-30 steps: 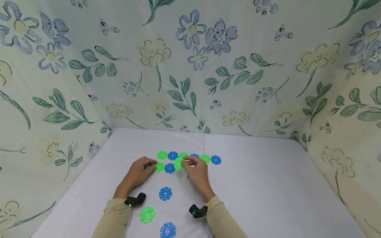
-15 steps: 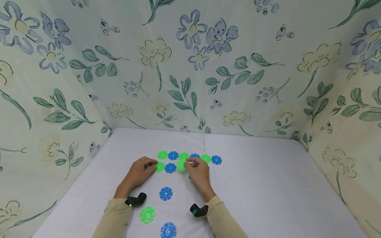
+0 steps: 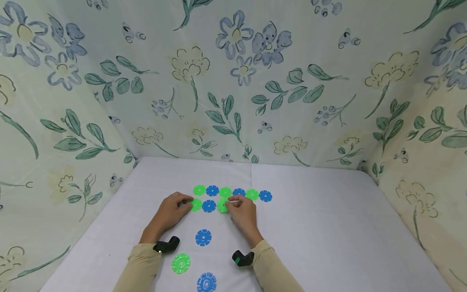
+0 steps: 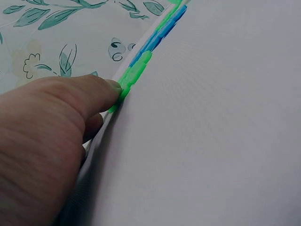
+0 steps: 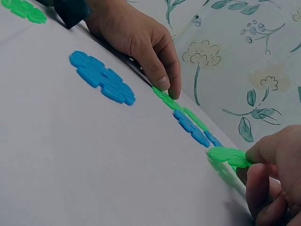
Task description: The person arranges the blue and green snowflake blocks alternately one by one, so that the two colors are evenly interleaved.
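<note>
Head | hands pinching two green discs, rims partly hidden | nearest blue disc cropped

Wide room on the counter, right of my right fingers. Far row of discs blocks low passage ahead. Loose blue disc obstructs the middle, nearer me. My left fingers bar the left end of the near row.
</note>
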The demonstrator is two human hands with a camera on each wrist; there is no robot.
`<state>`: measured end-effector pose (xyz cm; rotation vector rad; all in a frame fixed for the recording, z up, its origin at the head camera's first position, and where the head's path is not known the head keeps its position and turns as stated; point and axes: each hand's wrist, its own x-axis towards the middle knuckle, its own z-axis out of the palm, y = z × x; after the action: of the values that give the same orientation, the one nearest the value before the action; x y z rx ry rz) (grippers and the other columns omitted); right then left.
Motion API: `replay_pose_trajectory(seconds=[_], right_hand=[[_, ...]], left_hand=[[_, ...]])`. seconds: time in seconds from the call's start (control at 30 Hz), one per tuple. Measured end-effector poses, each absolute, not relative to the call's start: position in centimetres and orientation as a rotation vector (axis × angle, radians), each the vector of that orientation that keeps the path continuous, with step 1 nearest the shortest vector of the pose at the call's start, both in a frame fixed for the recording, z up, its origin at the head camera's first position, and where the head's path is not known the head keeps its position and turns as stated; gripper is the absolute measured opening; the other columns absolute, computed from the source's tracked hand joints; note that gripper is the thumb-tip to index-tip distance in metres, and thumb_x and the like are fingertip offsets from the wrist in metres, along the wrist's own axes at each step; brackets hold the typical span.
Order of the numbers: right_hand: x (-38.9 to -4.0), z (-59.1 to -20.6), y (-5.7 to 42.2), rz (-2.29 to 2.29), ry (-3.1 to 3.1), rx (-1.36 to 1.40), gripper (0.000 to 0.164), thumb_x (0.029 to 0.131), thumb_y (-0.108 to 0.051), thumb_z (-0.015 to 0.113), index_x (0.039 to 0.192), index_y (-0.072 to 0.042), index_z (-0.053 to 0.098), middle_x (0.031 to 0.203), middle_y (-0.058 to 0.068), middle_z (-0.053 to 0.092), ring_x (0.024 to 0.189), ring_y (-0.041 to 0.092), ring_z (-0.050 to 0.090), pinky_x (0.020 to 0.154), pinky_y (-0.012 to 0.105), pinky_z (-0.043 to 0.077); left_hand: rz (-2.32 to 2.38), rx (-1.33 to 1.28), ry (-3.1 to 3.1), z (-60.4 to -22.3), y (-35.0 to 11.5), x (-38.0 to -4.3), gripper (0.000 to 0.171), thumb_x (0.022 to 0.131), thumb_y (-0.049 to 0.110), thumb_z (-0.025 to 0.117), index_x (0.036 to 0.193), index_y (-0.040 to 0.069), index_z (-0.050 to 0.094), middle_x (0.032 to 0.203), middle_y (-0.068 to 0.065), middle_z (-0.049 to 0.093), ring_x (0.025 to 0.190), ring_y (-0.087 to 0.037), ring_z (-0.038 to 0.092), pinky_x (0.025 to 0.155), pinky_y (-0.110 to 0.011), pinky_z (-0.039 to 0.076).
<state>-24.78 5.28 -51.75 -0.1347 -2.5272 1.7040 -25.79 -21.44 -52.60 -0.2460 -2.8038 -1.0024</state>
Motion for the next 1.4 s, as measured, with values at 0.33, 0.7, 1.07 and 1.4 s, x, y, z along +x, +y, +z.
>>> replay_pose_trajectory(seconds=[0.33, 0.7, 1.07, 1.4], right_hand=[[-24.79, -52.31, 5.13, 1.535, -2.546, -0.101, 0.011, 0.088, -0.027, 0.075, 0.098, -0.021, 0.077, 0.08, -0.008, 0.069, 0.076, 0.011, 0.062, 0.066, 0.028, 0.05], [-25.18, -52.26, 5.19, 1.444, -2.537, -0.095, 0.007, 0.088, -0.023, 0.076, 0.094, -0.02, 0.076, 0.078, -0.008, 0.067, 0.075, 0.01, 0.059, 0.071, 0.028, 0.048], [-24.83, -51.96, 4.84, 1.433, -2.538, -0.07, 0.009, 0.087, -0.022, 0.077, 0.094, -0.017, 0.077, 0.079, -0.007, 0.068, 0.075, 0.009, 0.059, 0.072, 0.029, 0.048], [-24.76, -52.07, 4.7, 1.409, -2.537, -0.088, 0.013, 0.086, -0.024, 0.078, 0.095, -0.015, 0.077, 0.08, -0.005, 0.069, 0.076, 0.011, 0.06, 0.073, 0.031, 0.049]], left_hand=[[-1.0, -0.222, -2.82, -52.7, -21.4, -25.73, 0.023, 0.095, 0.032, 0.069, 0.117, 0.025, 0.073, 0.106, 0.005, 0.067, 0.092, -0.014, 0.055, 0.084, -0.035, 0.046], [-0.988, -0.271, -2.796, -52.59, -21.42, -25.97, 0.023, 0.096, 0.034, 0.068, 0.117, 0.025, 0.072, 0.104, 0.006, 0.066, 0.089, -0.014, 0.054, 0.081, -0.034, 0.045], [-0.983, -0.255, -2.785, -52.72, -21.52, -25.74, 0.023, 0.095, 0.031, 0.069, 0.117, 0.024, 0.073, 0.105, 0.005, 0.067, 0.091, -0.013, 0.055, 0.081, -0.035, 0.046], [-0.991, -0.257, -2.799, -52.8, -21.6, -25.98, 0.022, 0.095, 0.031, 0.069, 0.117, 0.026, 0.073, 0.104, 0.007, 0.066, 0.089, -0.013, 0.053, 0.081, -0.034, 0.045]])
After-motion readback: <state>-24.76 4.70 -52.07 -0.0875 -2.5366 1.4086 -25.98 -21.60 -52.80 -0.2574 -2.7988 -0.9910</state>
